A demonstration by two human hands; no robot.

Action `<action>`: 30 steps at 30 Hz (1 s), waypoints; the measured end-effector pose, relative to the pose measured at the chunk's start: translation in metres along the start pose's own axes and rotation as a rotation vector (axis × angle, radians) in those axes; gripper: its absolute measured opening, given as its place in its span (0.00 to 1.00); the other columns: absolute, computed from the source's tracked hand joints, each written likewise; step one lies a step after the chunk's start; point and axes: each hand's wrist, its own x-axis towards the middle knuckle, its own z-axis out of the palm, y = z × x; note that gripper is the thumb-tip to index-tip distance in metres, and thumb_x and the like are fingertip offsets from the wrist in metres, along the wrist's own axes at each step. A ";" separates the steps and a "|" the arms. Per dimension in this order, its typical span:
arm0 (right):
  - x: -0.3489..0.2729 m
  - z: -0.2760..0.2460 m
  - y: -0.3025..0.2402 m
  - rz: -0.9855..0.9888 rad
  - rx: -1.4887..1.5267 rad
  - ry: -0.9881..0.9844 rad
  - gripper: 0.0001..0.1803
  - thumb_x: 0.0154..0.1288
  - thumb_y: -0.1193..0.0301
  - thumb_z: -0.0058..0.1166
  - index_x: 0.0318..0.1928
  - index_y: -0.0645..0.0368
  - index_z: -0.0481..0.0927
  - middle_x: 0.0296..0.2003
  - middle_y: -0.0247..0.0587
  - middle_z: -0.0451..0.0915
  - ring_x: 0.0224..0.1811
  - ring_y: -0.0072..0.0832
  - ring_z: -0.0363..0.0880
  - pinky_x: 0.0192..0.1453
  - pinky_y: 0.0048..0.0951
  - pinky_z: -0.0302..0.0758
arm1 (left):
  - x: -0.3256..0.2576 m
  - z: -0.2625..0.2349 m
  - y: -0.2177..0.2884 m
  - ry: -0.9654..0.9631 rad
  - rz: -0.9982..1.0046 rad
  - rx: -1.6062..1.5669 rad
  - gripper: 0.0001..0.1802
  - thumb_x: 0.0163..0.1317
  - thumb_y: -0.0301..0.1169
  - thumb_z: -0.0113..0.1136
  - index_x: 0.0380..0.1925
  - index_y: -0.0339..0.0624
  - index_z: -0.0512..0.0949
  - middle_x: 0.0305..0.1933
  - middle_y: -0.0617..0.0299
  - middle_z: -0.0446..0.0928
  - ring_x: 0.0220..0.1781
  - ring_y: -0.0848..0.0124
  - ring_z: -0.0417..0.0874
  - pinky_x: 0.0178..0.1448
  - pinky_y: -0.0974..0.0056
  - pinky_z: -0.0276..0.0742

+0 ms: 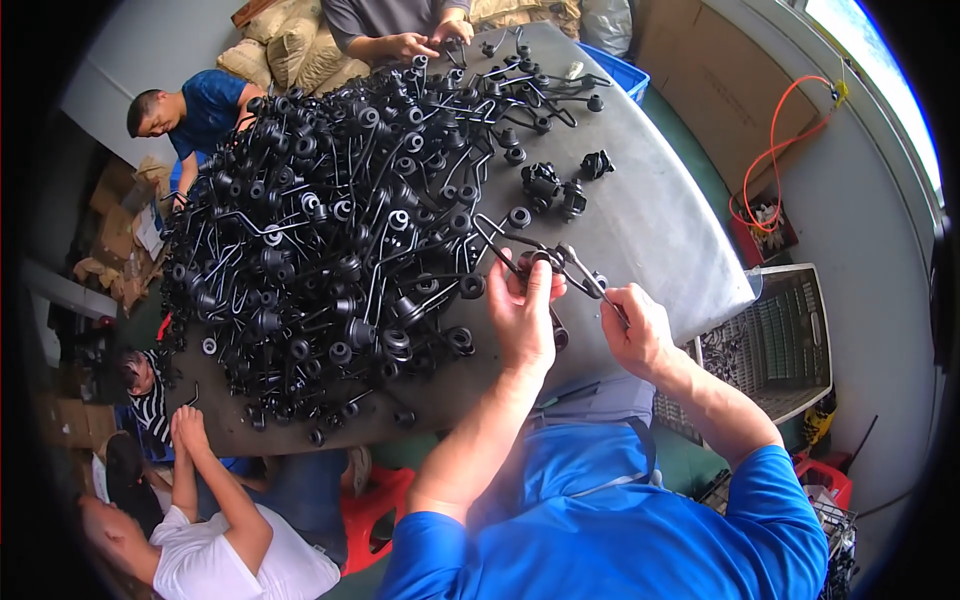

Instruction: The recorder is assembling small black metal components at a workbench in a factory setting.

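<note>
My left hand (522, 315) is closed, fingers and thumb pinching a black bent-rod part with a round rubber bushing (541, 258) above the table's near edge. Closed around the lower end of a slim metal hand tool (588, 275) is my right hand (638, 328). The tool's far end meets the part beside my left fingertips; its exact kind is unclear. To the left spreads a large heap of similar black rods with rubber bushings (330, 220). Several black clustered parts (556, 190) lie apart on the table beyond my hands.
The grey-topped table (670, 210) has a curved right edge. A grey plastic crate (775, 330) stands beside it at the right, below an orange hose (775, 155). Other people work around the heap: one opposite, one far left, one near left beside a red stool (375, 515).
</note>
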 end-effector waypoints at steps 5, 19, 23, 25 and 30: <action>0.004 -0.016 -0.007 0.010 0.052 -0.052 0.09 0.57 0.80 0.56 0.39 0.63 0.74 0.26 0.48 0.75 0.23 0.44 0.77 0.26 0.37 0.74 | -0.004 -0.002 -0.005 -0.153 0.287 0.171 0.34 0.64 0.23 0.58 0.67 0.35 0.53 0.49 0.56 0.74 0.39 0.74 0.77 0.44 0.70 0.77; 0.064 -0.089 -0.025 -0.009 0.074 0.345 0.02 0.62 0.80 0.56 0.35 0.63 0.81 0.19 0.30 0.76 0.19 0.14 0.71 0.23 0.20 0.69 | -0.032 0.000 0.039 -0.617 0.427 0.744 0.31 0.58 0.22 0.62 0.62 0.33 0.64 0.45 0.53 0.80 0.43 0.68 0.83 0.46 0.66 0.79; 0.071 -0.055 -0.008 0.467 0.406 0.018 0.13 0.72 0.64 0.49 0.34 0.58 0.80 0.14 0.22 0.66 0.14 0.12 0.61 0.18 0.18 0.57 | -0.069 0.008 0.038 -1.046 0.313 0.544 0.35 0.54 0.23 0.64 0.62 0.31 0.63 0.49 0.44 0.78 0.49 0.62 0.83 0.50 0.63 0.77; 0.058 -0.034 0.028 0.495 0.552 -0.102 0.13 0.71 0.64 0.50 0.33 0.58 0.80 0.12 0.22 0.65 0.13 0.12 0.59 0.18 0.19 0.54 | -0.068 0.008 0.056 -1.060 0.124 0.431 0.35 0.55 0.22 0.65 0.63 0.31 0.63 0.47 0.49 0.79 0.46 0.69 0.81 0.49 0.66 0.77; 0.077 -0.063 0.097 0.821 0.506 0.421 0.18 0.69 0.56 0.50 0.32 0.58 0.76 0.18 0.29 0.71 0.16 0.14 0.63 0.20 0.20 0.60 | -0.041 -0.009 0.063 -0.553 0.062 0.500 0.32 0.59 0.19 0.61 0.63 0.31 0.61 0.48 0.56 0.78 0.45 0.76 0.80 0.49 0.71 0.77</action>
